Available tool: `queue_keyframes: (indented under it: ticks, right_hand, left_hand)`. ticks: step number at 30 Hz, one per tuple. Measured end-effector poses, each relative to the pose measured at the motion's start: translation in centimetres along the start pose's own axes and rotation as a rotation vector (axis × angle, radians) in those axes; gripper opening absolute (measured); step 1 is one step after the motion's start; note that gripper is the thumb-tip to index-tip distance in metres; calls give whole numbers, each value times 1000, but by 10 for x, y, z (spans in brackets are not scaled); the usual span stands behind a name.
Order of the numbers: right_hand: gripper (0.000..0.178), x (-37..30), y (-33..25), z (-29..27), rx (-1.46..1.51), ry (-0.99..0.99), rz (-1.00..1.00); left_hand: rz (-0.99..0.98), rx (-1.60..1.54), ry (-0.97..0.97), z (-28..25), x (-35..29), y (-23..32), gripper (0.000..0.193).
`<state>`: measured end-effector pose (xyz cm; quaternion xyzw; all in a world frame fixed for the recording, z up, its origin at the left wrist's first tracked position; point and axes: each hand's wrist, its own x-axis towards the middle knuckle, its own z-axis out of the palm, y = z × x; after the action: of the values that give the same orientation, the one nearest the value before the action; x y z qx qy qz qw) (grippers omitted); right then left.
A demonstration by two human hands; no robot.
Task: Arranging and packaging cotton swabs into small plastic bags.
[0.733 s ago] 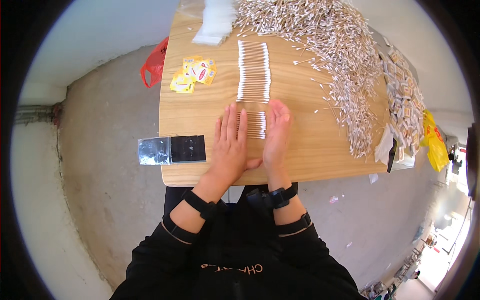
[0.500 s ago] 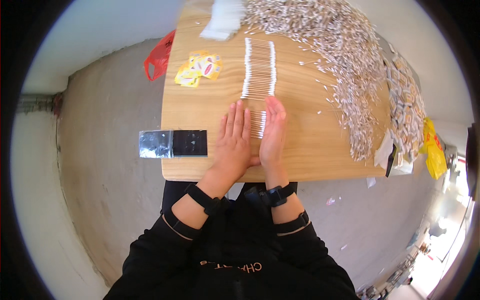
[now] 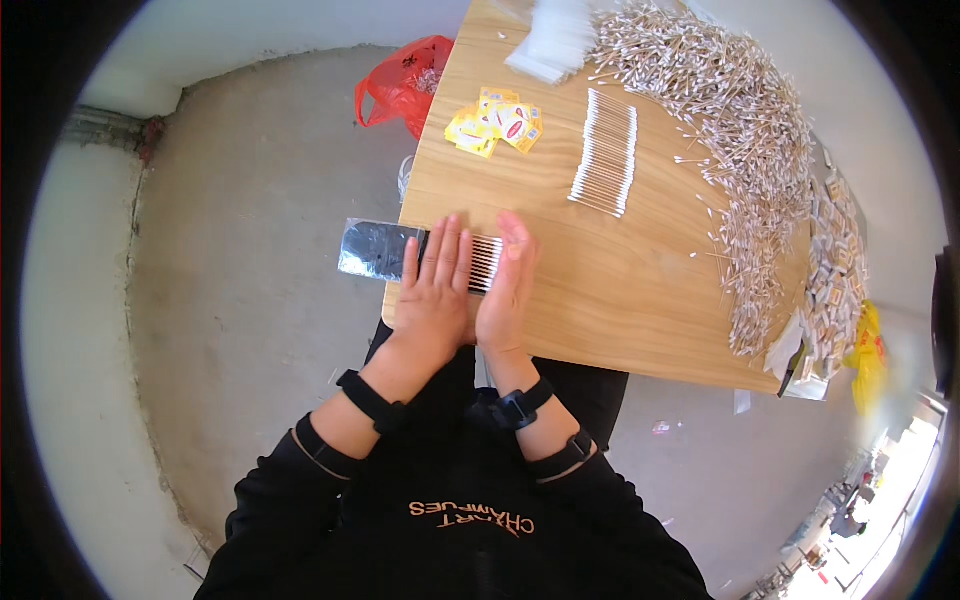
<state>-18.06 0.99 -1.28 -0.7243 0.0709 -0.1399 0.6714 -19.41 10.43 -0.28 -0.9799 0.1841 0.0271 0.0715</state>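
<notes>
My left hand point(image 3: 435, 285) lies flat with its fingers stretched out, over the dark part of a flat black strip. A clear plastic sleeve point(image 3: 374, 250) covers the strip's other end, which sticks out past the table's left edge. Between my two hands lies a short row of cotton swabs point(image 3: 486, 262), side by side, with dark material showing at its lower edge. My right hand point(image 3: 508, 288) stands on its edge along the row's right side, fingers extended. The left hand hides part of the row and the strip.
Farther back on the wooden table point(image 3: 600, 290) is a longer row of cotton swabs point(image 3: 604, 152). Yellow printed cards point(image 3: 495, 122) and clear plastic bags point(image 3: 553, 40) lie at the back left. A big heap of loose swabs point(image 3: 745, 150) covers the right; packed pouches point(image 3: 835, 270) lie beyond.
Both hands have slid left with the short swab row, from bare wood to the black strip. The view has turned, so the table appears tilted.
</notes>
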Motion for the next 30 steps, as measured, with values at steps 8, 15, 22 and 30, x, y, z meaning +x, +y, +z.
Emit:
queue_keyframes:
  ticks: [8, 15, 22, 30]
  right_hand:
    - [45, 8, 13, 10, 220, 133, 96]
    - [32, 15, -2, 2, -130, 74, 61]
    - [42, 27, 0, 5, -919, -97, -360]
    - [41, 29, 8, 9, -1005, -183, -356]
  left_hand:
    - [-33, -289, 37, -5, -7, -8, 106]
    - [-50, -205, 18, -1, -11, -9, 113]
    - [-54, -328, -31, -6, -12, -13, 116]
    - [-196, -514, 236, -14, -24, -41, 71]
